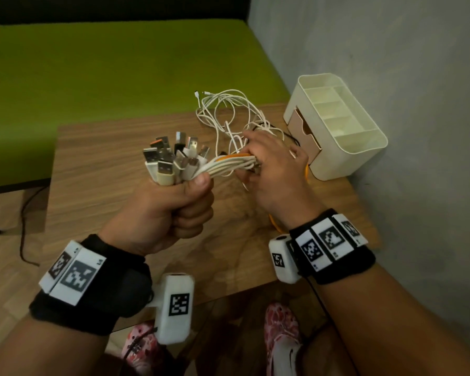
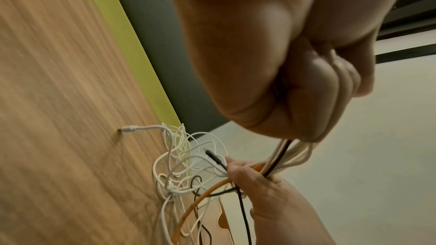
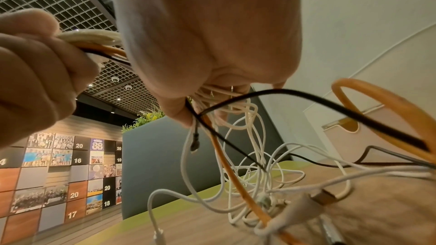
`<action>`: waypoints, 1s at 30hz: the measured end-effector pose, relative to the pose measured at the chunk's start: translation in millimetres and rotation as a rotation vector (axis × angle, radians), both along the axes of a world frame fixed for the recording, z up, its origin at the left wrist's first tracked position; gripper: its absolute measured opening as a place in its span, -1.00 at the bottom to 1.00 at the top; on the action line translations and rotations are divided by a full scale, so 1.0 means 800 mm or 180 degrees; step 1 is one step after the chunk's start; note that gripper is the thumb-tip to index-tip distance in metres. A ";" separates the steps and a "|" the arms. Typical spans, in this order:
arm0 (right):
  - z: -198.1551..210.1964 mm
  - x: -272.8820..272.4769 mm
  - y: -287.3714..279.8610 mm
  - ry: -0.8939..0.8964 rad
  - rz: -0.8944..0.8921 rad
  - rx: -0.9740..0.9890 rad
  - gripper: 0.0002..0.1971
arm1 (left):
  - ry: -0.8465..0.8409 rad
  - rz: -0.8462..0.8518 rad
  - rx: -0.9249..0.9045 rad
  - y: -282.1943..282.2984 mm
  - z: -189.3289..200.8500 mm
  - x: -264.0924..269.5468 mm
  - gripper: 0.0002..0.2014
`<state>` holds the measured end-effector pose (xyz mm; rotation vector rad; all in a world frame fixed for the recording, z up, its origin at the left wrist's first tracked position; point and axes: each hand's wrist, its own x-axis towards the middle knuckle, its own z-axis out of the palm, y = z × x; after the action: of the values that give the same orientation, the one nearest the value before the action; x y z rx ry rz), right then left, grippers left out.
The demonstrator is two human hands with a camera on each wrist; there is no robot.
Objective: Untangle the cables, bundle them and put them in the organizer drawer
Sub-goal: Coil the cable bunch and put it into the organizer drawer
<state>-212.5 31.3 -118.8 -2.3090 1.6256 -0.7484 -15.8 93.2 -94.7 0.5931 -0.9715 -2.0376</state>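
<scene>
My left hand [image 1: 171,210] grips a bunch of cables just below their USB plugs [image 1: 171,158], which fan upward from the fist. From there the white, orange and black cables [image 1: 228,164] run right into my right hand [image 1: 274,164], whose fingers curl round them. Beyond the right hand, the loose ends lie in a white tangle [image 1: 228,112] on the wooden table [image 1: 98,164]. An orange cable [image 3: 238,178] and a black one [image 3: 306,98] loop through the tangle [image 2: 186,165]. The cream organizer [image 1: 337,126] stands at the right, and its wood-fronted drawer [image 1: 307,137] looks slightly open.
A grey wall [image 1: 391,63] runs close behind the organizer. A green surface [image 1: 106,71] lies beyond the table's far edge. A black cord [image 1: 25,226] trails on the floor at the left. My patterned shoes [image 1: 280,329] show below the table's near edge.
</scene>
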 end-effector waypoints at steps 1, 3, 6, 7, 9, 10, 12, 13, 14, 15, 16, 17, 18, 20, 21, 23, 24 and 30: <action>0.001 0.001 0.000 -0.0031 -0.0041 -0.0033 -0.74 | 0.0074 -0.0024 0.0012 -0.001 -0.002 0.002 -0.61; 0.002 0.002 0.000 0.0001 -0.0084 -0.0091 -0.74 | 0.0334 -0.0115 0.0020 -0.003 -0.002 0.009 -0.55; 0.003 0.002 0.004 0.0436 -0.0179 -0.0134 -0.83 | 0.0634 -0.0119 0.0025 -0.007 -0.001 0.021 -0.54; 0.004 0.001 0.004 0.0582 -0.0194 -0.0023 -0.81 | 0.0449 0.0010 0.0017 -0.007 -0.001 0.024 -0.51; 0.007 -0.002 0.005 0.0736 -0.0081 0.0330 -0.65 | 0.0046 0.0241 -0.0017 -0.007 0.000 0.024 -0.49; 0.011 -0.005 0.005 0.0779 0.0045 0.0519 -0.48 | -0.0066 0.0305 -0.0024 -0.008 0.000 0.024 -0.51; 0.030 -0.011 0.009 0.0763 0.0318 0.0756 -0.17 | -0.0147 0.0356 -0.0009 -0.008 0.000 0.021 -0.54; 0.043 -0.013 0.012 0.0674 0.0448 0.0694 -0.08 | -0.0178 0.0356 -0.0001 -0.008 -0.001 0.020 -0.55; 0.056 -0.014 0.016 0.0519 0.0583 0.0529 -0.04 | -0.0235 0.0345 0.0002 -0.008 -0.002 0.018 -0.56; 0.068 -0.014 0.020 0.0286 0.0742 0.0335 -0.04 | -0.0318 0.0313 -0.0010 -0.007 -0.003 0.016 -0.57; 0.075 -0.012 0.023 -0.0020 0.0914 0.0192 -0.06 | -0.0403 0.0253 -0.0029 -0.006 -0.004 0.012 -0.59; 0.077 -0.010 0.025 -0.0362 0.1095 0.0174 -0.11 | -0.0470 0.0180 -0.0042 -0.004 -0.006 0.008 -0.60; 0.077 -0.008 0.027 -0.0683 0.1244 0.0322 -0.17 | -0.0507 0.0115 -0.0036 -0.002 -0.007 0.003 -0.59; 0.071 -0.001 0.032 -0.1097 0.1335 0.0881 -0.38 | -0.0478 0.0000 0.0021 0.000 -0.008 -0.002 -0.48; 0.066 0.001 0.032 -0.1100 0.1290 0.1010 -0.54 | -0.0377 -0.0114 0.0049 0.000 -0.008 -0.001 -0.47; 0.054 0.002 0.029 -0.0960 0.1145 0.0947 -0.84 | 0.0184 -0.0439 0.0082 -0.002 -0.007 0.006 -0.62; 0.050 0.002 0.027 -0.0964 0.1064 0.0946 -0.90 | 0.0615 -0.0576 0.0184 -0.003 -0.005 0.012 -0.71; 0.056 0.001 0.027 -0.1809 0.1137 0.1378 -0.80 | 0.1134 0.0103 0.0381 -0.010 0.001 0.027 -0.72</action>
<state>-211.4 52.6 -74.3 -1.7846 0.9734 -0.7771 5.9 84.9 -93.6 0.2887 -0.6295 -2.0901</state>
